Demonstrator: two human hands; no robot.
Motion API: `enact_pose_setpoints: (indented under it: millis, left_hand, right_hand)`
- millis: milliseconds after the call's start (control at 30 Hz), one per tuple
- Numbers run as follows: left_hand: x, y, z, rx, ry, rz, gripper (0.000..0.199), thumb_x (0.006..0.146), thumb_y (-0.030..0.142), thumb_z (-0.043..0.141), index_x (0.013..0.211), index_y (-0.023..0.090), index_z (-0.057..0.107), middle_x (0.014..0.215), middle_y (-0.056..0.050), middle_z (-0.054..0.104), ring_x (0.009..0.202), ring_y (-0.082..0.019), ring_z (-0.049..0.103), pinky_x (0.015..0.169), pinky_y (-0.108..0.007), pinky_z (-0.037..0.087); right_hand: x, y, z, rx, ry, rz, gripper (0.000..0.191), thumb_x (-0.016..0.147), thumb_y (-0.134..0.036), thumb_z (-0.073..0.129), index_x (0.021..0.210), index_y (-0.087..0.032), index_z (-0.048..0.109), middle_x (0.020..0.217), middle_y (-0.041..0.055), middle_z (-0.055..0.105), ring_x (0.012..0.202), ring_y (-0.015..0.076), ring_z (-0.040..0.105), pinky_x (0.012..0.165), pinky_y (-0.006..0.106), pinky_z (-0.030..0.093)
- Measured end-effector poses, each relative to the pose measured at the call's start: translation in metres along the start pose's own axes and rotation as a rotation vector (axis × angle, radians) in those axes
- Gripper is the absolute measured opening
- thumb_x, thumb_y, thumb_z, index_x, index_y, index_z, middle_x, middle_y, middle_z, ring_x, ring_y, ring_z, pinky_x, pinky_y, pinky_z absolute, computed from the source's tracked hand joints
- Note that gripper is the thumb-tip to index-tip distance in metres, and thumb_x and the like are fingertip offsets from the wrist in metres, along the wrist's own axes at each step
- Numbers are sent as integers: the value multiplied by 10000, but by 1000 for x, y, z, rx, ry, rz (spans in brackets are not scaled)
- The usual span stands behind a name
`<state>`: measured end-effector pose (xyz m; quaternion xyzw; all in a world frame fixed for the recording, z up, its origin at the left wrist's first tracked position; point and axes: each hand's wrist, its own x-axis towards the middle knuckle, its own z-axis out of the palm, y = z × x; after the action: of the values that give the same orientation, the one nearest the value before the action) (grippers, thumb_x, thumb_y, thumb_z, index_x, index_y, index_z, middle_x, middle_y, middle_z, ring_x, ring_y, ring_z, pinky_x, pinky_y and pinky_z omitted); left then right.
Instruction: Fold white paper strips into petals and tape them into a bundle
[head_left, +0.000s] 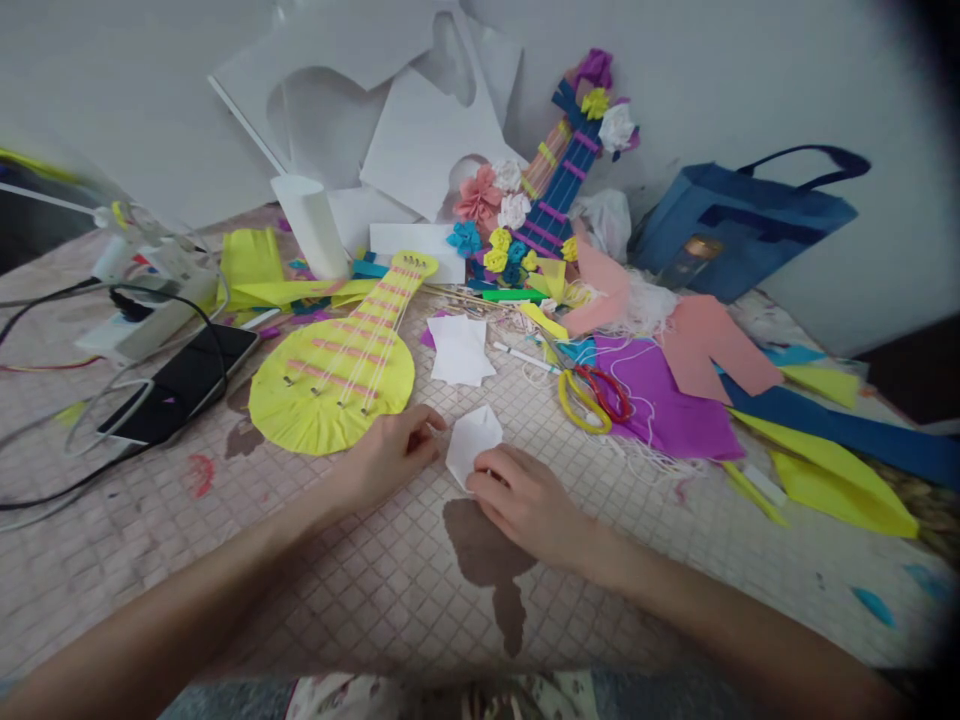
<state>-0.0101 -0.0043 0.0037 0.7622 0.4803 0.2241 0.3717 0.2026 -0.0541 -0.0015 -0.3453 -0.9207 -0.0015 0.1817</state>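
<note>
A small folded piece of white paper (pixel 474 440), roughly six-sided, is in front of me on the tiled-pattern tablecloth. My right hand (pixel 517 497) pinches its lower right edge between thumb and fingers. Just left of the paper, my left hand (pixel 397 450) has loosely curled fingers, the index reaching toward the paper with a gap to the thumb; nothing shows in it. Beyond the folded piece lies a stack of cut white paper (pixel 460 350). A yellow paper-covered toy lute (pixel 337 375) with pink bars and strings rests beside my left hand.
Yellow- and red-handled scissors (pixel 592 397) lie at right near purple paper (pixel 667 410) and loose threads. A phone (pixel 184 385) and a power strip (pixel 154 310) with cables are at left. Behind stand a flower-decorated blue paper instrument (pixel 559 190) and a blue bag (pixel 735 235).
</note>
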Motion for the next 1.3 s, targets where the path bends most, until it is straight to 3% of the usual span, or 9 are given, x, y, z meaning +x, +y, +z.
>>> enact_pose_setpoints:
  millis: [133, 300, 533, 833, 967, 1300]
  left_hand:
    - [3, -4, 0, 136, 47, 193, 285, 741, 102, 515, 1015, 174, 548, 867, -22, 592, 668, -106, 547, 619, -232, 467]
    - [13, 0, 4, 340, -10, 512, 335, 773, 38, 496, 1081, 165, 534, 1096, -97, 557, 1021, -199, 528, 884, -350, 450]
    - [36, 8, 0, 709, -114, 831, 203, 943, 155, 380, 998, 151, 576, 1086, -107, 613, 973, -213, 528, 840, -361, 379]
    - [39, -1, 0, 783, -161, 891, 279, 972, 177, 316, 947, 154, 593, 1042, -84, 643, 960, -187, 544, 879, -351, 355]
    - [42, 1, 0, 810, -99, 955, 269, 973, 172, 319, 991, 151, 586, 1029, -83, 647, 951, -181, 554, 873, -354, 372]
    - [51, 1, 3, 942, 3, 1080, 228, 949, 138, 376, 877, 158, 591, 809, -34, 628, 803, -153, 552, 852, -343, 407]
  right_hand:
    - [-23, 22, -11, 75, 39, -140, 159, 886, -90, 453, 883, -182, 583, 913, 62, 599, 870, 159, 536, 765, 303, 447]
    - [-46, 41, -17, 59, 55, -117, 172, 879, -81, 449, 954, -187, 562, 1003, 85, 609, 991, 190, 539, 826, 359, 459]
    - [-54, 40, -10, 29, 14, -48, 150, 876, -96, 436, 918, -149, 570, 928, 85, 601, 909, 192, 521, 819, 371, 467]
    - [-49, 56, -12, 1, 31, -90, 194, 880, -69, 420, 969, -164, 564, 1000, 91, 612, 978, 200, 532, 841, 373, 460]
    - [-49, 58, -10, -53, 84, -45, 186, 846, -69, 468, 981, -153, 566, 995, 114, 607, 940, 219, 537, 825, 399, 473]
    - [-48, 60, -15, -55, 97, -36, 145, 868, -75, 461, 907, -128, 590, 905, 104, 632, 864, 215, 548, 763, 373, 508]
